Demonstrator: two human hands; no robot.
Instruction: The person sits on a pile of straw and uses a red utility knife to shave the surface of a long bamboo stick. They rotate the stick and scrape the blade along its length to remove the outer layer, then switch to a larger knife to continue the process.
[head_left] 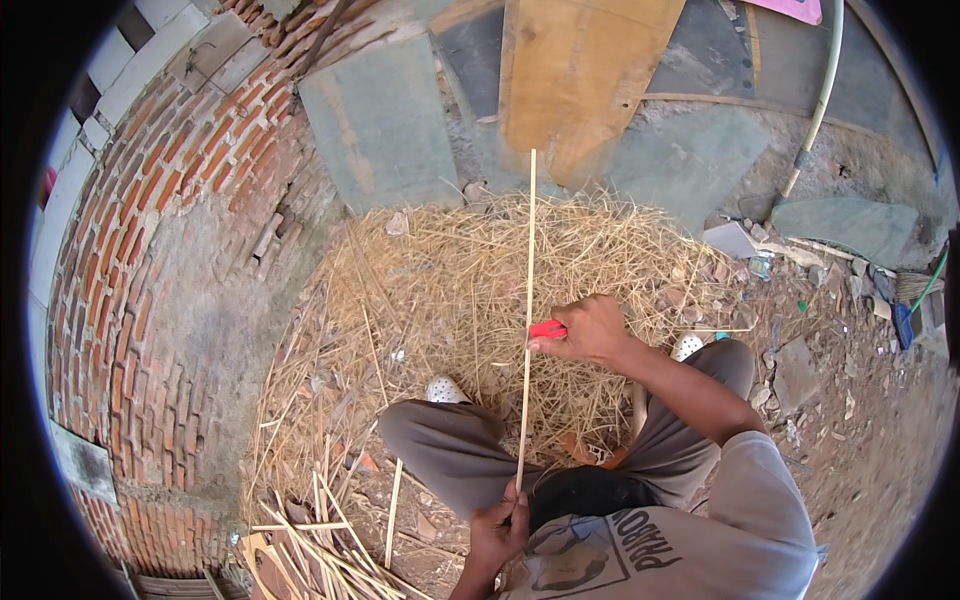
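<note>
Soft, even daylight with faint shadows; wall (185,310) bows at left, ground (875,480) blurs toward lower right, corners black.

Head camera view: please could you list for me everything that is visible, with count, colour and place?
Long stick: 1, pale, centre
Red tool: 1, red, against the stick
Straw: one heap, yellowish, ground ahead
Loose sticks: many, pale, lower left
Brick wall: 1, orange-red, left
Brown board: 1, brown, top centre
Sheets: several, grey, both sides of the board
Pipe: 1, whitish, upper right
Pink sheet: 1, pink, top edge
Rubble: uncounted, mixed, right
Shoes: 2, dotted white, near the knees
Trousers: 1 pair, grey-brown, legs
Shirt: 1, grey, bottom
Left hand: 1, bare, stick's lower end
Right hand: 1, bare, holding the tool
</note>
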